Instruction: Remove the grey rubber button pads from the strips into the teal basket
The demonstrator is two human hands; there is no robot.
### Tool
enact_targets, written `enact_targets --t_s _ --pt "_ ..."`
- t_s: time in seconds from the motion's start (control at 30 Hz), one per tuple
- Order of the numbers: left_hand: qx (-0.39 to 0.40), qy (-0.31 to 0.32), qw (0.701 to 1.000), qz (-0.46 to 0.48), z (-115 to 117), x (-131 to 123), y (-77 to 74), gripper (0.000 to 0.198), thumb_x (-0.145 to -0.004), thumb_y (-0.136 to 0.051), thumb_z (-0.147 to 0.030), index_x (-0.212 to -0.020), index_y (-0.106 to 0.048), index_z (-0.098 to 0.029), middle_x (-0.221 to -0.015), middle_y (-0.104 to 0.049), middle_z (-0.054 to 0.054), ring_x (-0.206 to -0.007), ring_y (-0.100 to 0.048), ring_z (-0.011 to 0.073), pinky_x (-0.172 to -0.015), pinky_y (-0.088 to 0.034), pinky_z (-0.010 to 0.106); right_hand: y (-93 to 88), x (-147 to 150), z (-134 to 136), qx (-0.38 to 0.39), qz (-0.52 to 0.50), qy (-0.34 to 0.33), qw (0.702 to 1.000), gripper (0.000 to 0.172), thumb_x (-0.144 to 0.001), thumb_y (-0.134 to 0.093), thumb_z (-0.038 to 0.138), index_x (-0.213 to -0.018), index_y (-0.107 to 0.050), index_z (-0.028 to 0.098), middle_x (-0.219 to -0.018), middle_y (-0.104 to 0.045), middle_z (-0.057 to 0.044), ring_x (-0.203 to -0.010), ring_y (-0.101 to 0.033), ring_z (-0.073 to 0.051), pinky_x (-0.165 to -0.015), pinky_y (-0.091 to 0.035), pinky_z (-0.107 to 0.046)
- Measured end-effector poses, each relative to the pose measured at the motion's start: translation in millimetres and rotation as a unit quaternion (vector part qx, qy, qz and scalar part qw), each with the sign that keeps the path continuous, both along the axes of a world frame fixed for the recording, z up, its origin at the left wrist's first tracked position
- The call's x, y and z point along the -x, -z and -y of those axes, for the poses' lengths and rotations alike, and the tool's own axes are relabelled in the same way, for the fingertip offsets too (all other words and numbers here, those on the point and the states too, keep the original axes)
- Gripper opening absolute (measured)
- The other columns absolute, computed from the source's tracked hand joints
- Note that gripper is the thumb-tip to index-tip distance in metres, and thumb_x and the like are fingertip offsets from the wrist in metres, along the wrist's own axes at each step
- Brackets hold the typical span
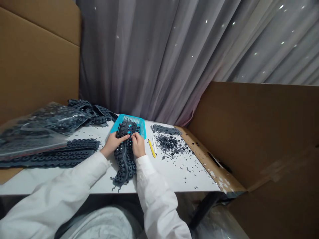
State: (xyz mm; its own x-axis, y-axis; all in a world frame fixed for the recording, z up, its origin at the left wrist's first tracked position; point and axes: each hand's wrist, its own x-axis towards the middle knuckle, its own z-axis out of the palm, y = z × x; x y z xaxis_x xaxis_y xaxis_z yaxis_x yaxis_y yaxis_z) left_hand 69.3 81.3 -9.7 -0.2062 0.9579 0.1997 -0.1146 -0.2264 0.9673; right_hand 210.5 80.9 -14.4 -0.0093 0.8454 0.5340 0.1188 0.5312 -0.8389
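Between my two hands is a dark rubber sheet of ring-shaped parts (122,166), its near end curling over the white table. My left hand (112,143) grips the sheet's left edge, thumb stretched across its top. My right hand (138,144) is closed at the right edge, fingertips pinched together; whatever is in the pinch is too small to make out. Under the sheet's far end stands a blue plastic basket (142,127), partly covered by it. Just right of my right hand lie a yellow pen-like tool (151,148) and a white pen-like tool (155,146).
Small black bits (170,144) are scattered at the right, beside a flat perforated strip (165,129). More ringed sheets (82,149) and a clear plastic bag (47,122) of dark parts lie at the left. Cardboard panels (261,132) flank the table; a grey curtain (139,59) hangs behind.
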Motion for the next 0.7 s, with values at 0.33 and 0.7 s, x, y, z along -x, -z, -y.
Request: enact_targets --t_s 0.33,0.7 --pt "0.035 0.095 0.995 -0.020 -8 1 17.2 0.017 -0.089 -0.067 -0.030 -0.087 -0.068 -0.013 -0.086 -0.072 0.002 -0.078 -0.069 0.0166 -0.076 -0.057 0.036 6.0 -1 1 -0.004 0.100 -0.034 0.994 0.031 -0.082 -0.062 0.037 -0.060 -0.047 0.022 -0.058 -0.043 0.005 -0.061 -0.040 -0.014 -0.068 -0.036 -0.027" --pt "0.072 0.032 0.988 0.131 -16 -15 20.8 0.022 -0.093 -0.061 -0.032 -0.104 -0.064 -0.014 -0.098 -0.068 0.005 -0.079 -0.066 0.0162 -0.069 -0.057 0.034 35.6 37 -19 0.114 -0.201 -0.053 0.972 0.027 -0.082 -0.056 0.044 -0.071 -0.060 0.020 -0.070 -0.064 0.001 -0.073 -0.060 -0.016 -0.076 -0.050 -0.029"
